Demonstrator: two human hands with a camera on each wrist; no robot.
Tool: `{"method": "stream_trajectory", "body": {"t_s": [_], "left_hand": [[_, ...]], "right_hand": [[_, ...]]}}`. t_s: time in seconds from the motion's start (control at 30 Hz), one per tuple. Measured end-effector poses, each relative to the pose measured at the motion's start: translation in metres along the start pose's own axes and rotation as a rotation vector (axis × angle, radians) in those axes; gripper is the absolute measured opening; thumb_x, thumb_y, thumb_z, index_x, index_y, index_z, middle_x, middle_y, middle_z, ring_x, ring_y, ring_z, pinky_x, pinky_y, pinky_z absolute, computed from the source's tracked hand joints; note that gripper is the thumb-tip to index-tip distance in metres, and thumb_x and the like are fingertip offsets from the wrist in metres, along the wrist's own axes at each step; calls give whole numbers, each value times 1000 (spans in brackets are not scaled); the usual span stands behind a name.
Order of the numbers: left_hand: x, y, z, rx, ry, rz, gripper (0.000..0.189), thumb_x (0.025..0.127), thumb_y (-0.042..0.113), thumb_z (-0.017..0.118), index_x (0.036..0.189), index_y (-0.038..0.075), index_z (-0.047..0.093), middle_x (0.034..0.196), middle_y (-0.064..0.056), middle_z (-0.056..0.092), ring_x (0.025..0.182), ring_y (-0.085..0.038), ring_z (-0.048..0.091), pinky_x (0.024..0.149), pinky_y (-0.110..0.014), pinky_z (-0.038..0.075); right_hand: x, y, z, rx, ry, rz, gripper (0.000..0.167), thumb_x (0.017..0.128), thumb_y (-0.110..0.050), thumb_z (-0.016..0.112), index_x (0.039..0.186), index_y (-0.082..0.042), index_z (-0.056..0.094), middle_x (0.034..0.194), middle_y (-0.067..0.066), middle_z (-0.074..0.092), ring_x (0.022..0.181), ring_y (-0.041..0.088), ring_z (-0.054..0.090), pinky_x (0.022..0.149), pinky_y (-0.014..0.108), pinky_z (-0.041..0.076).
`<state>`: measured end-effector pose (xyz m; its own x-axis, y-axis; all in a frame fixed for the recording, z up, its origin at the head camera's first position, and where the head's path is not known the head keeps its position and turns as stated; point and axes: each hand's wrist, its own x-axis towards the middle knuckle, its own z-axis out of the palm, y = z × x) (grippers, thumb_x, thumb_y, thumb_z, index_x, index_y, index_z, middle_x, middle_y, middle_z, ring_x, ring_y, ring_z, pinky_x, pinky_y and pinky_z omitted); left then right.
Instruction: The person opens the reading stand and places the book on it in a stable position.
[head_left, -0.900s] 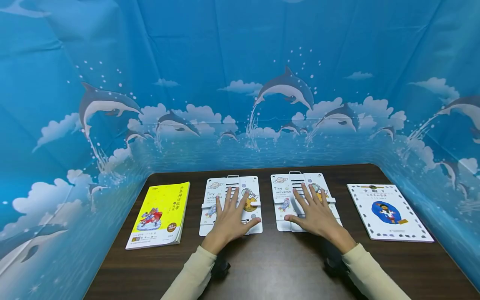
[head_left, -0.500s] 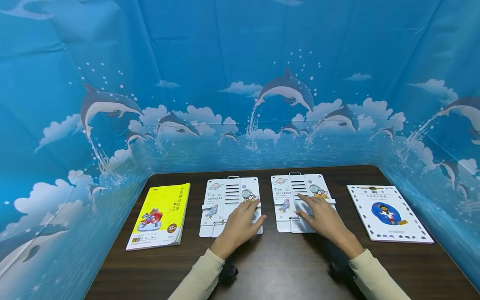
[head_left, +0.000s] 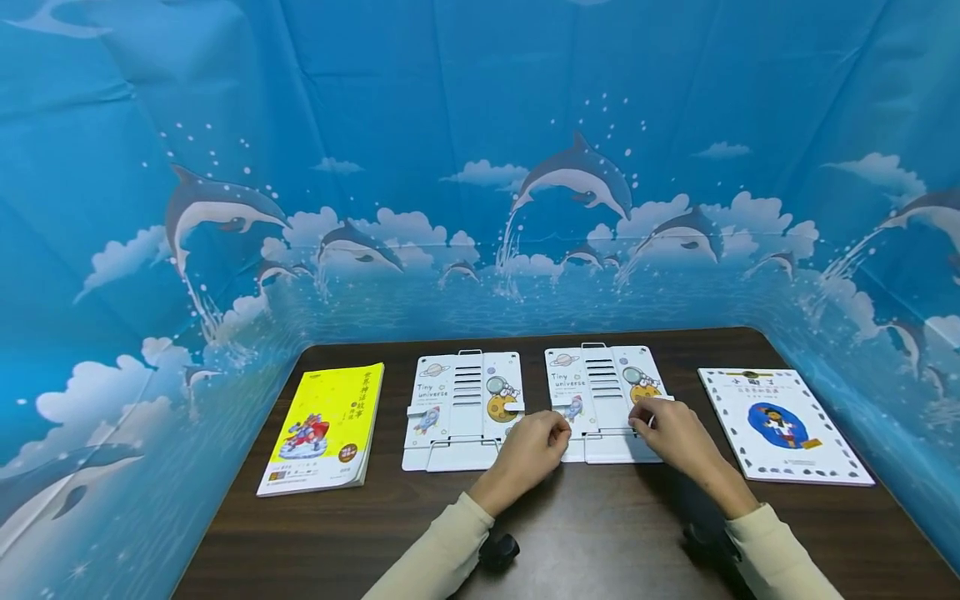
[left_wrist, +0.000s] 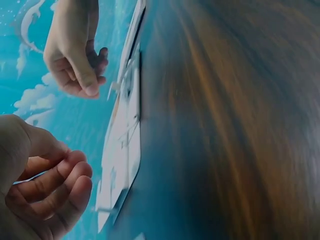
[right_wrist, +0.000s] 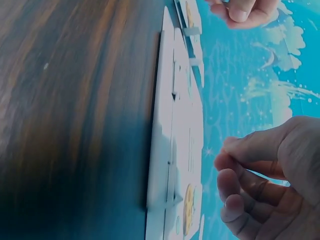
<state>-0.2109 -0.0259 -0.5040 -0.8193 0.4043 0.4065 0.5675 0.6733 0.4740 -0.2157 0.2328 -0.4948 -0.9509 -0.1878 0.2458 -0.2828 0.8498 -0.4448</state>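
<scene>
Two white stands lie flat on the dark surface (head_left: pixel 585 533), side by side, narrow gap between: left stand (head_left: pixel 467 421), right stand (head_left: pixel 602 412). Yellow book (head_left: pixel 324 423) beside the left one, white book (head_left: pixel 786 429) beside the right.

Left hand (head_left: pixel 527 450): thumb and fingertips pressed together, nothing visible between them. From the head it overlaps the gap and the facing lower corners of both stands; its wrist view shows it raised, apart from them. Right hand (head_left: pixel 681 431): likewise thumb against index, other fingers curled, no object seen in the pinch. It hovers over the lower right of the right stand, clear of it in its own wrist view.

Risks, as judged. Left hand sits across the gap: a careless drop could catch a corner and skew either stand, or nudge one into the other. Both stands have thin wire parts and small side tabs; a fingertip could snag one and drag the whole panel. Right hand hides a tab, so blind contact is likeliest there. Swinging wide to the right might brush the white book askew.
</scene>
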Motion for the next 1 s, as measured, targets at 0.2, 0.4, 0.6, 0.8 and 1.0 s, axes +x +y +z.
{"method": "stream_trajectory", "body": {"t_s": [0.2, 0.4, 0.6, 0.8, 1.0], "left_hand": [[3, 6, 24, 13, -32, -17, 11, 95, 8, 71, 88, 15, 76, 76, 9, 71, 65, 6, 54, 61, -9, 43], [4, 7, 40, -16, -25, -48, 9, 91, 6, 72, 87, 13, 76, 70, 9, 69, 62, 4, 54, 58, -13, 44], [5, -10, 64, -44, 80, -43, 10, 87, 7, 71, 80, 14, 71, 66, 10, 64, 60, 1, 54, 55, -21, 45], [6, -11, 64, -60, 20, -76, 7, 84, 14, 78, 81, 13, 72, 70, 10, 61, 65, 1, 52, 58, -18, 44], [8, 3, 48, -133, -116, -171, 18, 79, 13, 89, 88, 5, 74, 74, 3, 62, 68, 3, 47, 64, -14, 42]], "right_hand": [[-4, 13, 0, 7, -65, 69, 5, 93, -10, 78, 91, -8, 75, 75, -2, 67, 65, 12, 53, 56, 28, 41], [-5, 23, -1, -3, -121, 128, 8, 93, -10, 79, 90, -7, 72, 77, 2, 67, 66, 15, 53, 58, 32, 42], [-6, 31, -3, 21, -221, 186, 12, 94, -14, 78, 93, -6, 70, 80, 1, 64, 70, 15, 54, 61, 31, 43], [-8, 35, -12, 138, -369, 257, 17, 93, -15, 80, 93, -5, 66, 79, 3, 62, 66, 15, 59, 60, 31, 54], [-9, 40, -14, 184, -401, 263, 22, 86, -8, 85, 95, -4, 65, 79, 3, 64, 67, 14, 63, 60, 29, 58]]}}
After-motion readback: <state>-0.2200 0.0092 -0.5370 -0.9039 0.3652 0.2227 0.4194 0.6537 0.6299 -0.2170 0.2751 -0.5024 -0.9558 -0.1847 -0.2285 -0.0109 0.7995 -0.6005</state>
